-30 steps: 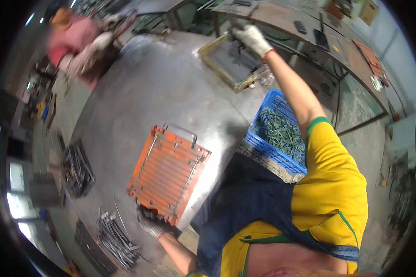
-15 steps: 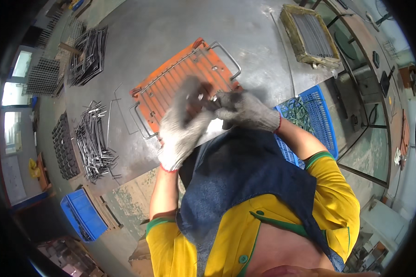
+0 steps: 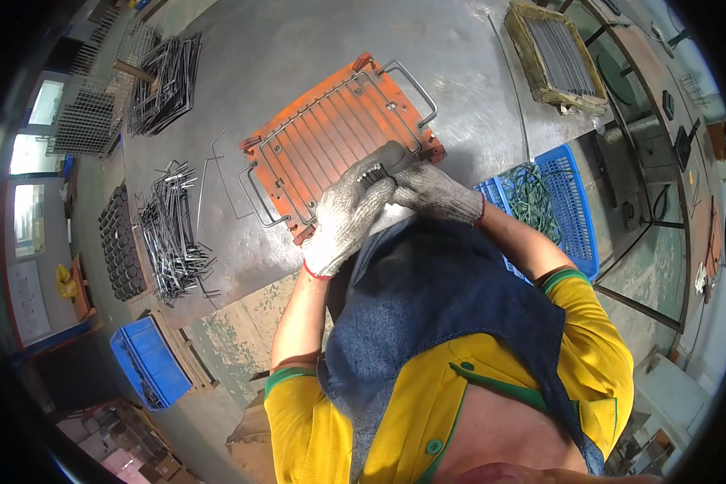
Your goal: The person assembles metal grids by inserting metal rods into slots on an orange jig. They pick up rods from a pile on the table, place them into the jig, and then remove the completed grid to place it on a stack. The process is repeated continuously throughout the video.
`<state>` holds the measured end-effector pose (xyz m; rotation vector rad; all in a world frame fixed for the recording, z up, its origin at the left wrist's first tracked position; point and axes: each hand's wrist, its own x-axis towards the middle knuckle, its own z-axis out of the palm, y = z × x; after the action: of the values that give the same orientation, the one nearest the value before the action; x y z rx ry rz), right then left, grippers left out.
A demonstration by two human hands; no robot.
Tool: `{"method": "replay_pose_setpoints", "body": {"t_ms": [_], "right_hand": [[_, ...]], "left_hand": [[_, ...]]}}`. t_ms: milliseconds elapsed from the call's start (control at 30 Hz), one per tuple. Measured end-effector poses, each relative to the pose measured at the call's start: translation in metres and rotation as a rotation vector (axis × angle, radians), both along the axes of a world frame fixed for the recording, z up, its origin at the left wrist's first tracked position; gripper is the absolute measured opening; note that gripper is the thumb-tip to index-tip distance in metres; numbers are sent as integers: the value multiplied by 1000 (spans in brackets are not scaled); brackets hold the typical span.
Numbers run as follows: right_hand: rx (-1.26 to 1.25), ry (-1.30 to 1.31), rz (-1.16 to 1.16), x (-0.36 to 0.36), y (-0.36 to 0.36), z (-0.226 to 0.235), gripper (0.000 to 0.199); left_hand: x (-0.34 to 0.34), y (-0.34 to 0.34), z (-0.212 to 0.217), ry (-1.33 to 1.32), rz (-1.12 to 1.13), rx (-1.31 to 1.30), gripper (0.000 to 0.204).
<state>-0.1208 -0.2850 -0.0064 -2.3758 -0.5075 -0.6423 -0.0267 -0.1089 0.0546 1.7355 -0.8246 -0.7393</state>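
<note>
My gloved left hand (image 3: 348, 211) is closed around a small bundle of thin metal rods (image 3: 370, 175), whose ends show between thumb and palm. My gloved right hand (image 3: 437, 192) meets it, fingers closed at the other side of the bundle; how much it grips is partly hidden. Both hands are over the near edge of an orange jig plate (image 3: 355, 107). Thin parallel rods lie across the plate, inside a wire frame. A bent metal handle (image 3: 415, 89) sticks out at its right end and another handle (image 3: 254, 198) at its left.
Bent wire pieces (image 3: 169, 234) lie piled at the table's left, with stacked wire frames (image 3: 167, 85) farther back. A worn tray of rods (image 3: 552, 56) stands at far right. Near right is a blue basket (image 3: 577, 214) holding green strands. A blue bin (image 3: 149, 363) sits lower left.
My hands have come closer together around the rods, and the left fingers are now bent over the bundle. The whole view has shifted slightly; the jig plate stays on the table.
</note>
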Motion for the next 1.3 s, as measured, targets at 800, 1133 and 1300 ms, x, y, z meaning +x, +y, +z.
{"method": "replay_pose_setpoints", "body": {"t_ms": [800,1133,1300], "right_hand": [[1483,1103,40,8,2,-3,31],[1225,707,272,47,-25,-79,86],[749,494,180,56,-24,-110,96]], "left_hand": [[51,-59,-1,804,264,-147,30],[93,-72,-35,828,260,-61,34],[117,-75,-56,408,264,258,45]]}}
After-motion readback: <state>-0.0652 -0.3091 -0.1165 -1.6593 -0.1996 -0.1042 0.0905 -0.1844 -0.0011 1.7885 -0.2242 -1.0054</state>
